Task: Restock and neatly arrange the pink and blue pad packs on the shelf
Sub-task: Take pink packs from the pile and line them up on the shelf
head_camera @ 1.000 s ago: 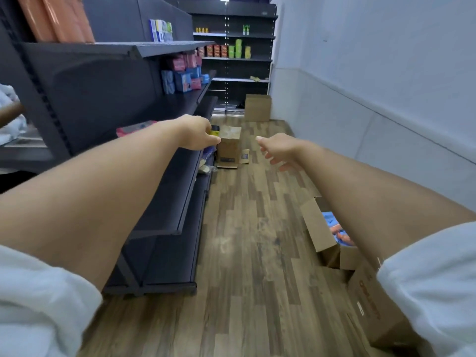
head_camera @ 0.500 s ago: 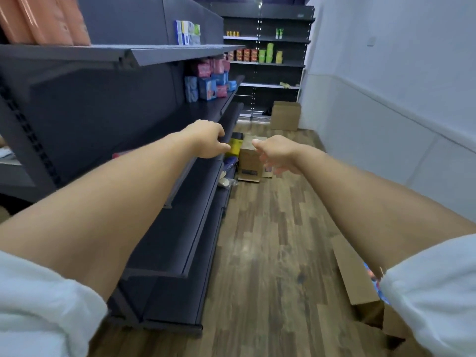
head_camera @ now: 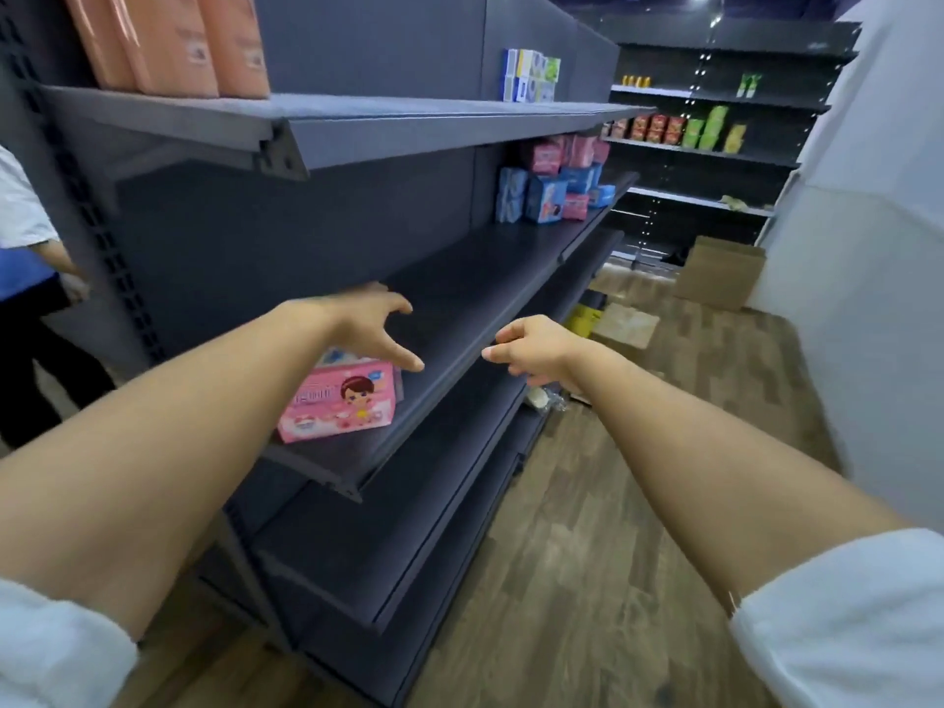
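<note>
On the near end of the middle shelf [head_camera: 459,298], a pink pad pack [head_camera: 339,406] lies flat beneath an outstretched left hand [head_camera: 368,324].

Both bare forearms reach forward out of white sleeves [head_camera: 843,631]. The left hand is spread and grasps nothing. It hangs over the pack's far edge, and I cannot tell whether it touches the pack. The right hand [head_camera: 536,350] is just off the shelf's front lip, over the aisle, with its fingers loosely curled and holding nothing. Farther along the same shelf, well apart from the flat pack, stacked pink and blue packs [head_camera: 554,186] sit against the back panel. Tall orange packs [head_camera: 173,38] and small boxes [head_camera: 531,74] stand on the upper shelf. Beyond, cardboard boxes [head_camera: 720,270] rest on the wood floor near the far shelving [head_camera: 715,130], which carries red and green packets. Another person [head_camera: 25,247] stands at the left edge.
</note>
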Demonstrator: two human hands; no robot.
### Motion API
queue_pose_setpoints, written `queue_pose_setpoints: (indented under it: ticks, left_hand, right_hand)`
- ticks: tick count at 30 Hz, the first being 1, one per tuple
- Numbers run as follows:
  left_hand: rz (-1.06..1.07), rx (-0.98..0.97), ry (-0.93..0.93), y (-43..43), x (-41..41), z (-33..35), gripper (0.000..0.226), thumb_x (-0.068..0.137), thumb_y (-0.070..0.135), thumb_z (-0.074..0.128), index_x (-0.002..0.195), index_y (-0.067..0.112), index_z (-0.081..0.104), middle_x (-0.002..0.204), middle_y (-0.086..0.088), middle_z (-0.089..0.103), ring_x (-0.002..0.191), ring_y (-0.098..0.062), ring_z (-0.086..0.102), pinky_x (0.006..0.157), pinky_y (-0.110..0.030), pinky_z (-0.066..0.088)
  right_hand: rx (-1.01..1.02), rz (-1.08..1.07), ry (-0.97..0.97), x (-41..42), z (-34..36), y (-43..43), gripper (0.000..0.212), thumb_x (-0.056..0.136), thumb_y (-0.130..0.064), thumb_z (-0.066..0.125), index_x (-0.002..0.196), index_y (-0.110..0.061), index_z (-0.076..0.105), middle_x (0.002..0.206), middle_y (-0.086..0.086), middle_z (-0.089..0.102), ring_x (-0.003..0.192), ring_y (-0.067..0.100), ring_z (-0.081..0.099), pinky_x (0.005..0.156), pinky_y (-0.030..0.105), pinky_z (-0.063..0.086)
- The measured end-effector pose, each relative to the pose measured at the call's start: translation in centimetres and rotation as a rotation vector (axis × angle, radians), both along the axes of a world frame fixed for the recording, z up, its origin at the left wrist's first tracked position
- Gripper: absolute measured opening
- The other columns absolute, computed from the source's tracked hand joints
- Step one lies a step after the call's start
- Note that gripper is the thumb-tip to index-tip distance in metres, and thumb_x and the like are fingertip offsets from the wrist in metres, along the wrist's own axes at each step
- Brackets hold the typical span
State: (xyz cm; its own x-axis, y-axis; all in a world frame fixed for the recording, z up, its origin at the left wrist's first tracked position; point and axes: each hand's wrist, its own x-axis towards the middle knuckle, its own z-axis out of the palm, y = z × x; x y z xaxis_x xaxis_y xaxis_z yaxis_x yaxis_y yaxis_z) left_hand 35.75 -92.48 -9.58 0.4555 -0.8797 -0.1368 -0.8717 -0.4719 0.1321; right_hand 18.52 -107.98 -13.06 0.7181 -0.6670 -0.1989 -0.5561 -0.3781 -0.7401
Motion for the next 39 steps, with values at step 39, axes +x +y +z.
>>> queue_pose_setpoints:
  ticks: [39]
  left_hand:
    - [0.03,-0.15,0.616,-3.1,10.2,-2.8,0.048,0.08,0.027,0.075,0.124,0.035,0.058,0.101,0.011,0.069,0.09,-0.007,0.066,0.08,-0.026,0.053]
  right_hand:
    - [0.248,0.11,-0.046,11.8,-1.0,-2.0,0.071,0.08,0.001,0.066,0.14,-0.028,0.042,0.117,0.001,0.063,0.105,0.022,0.063,0.097,0.046,0.048]
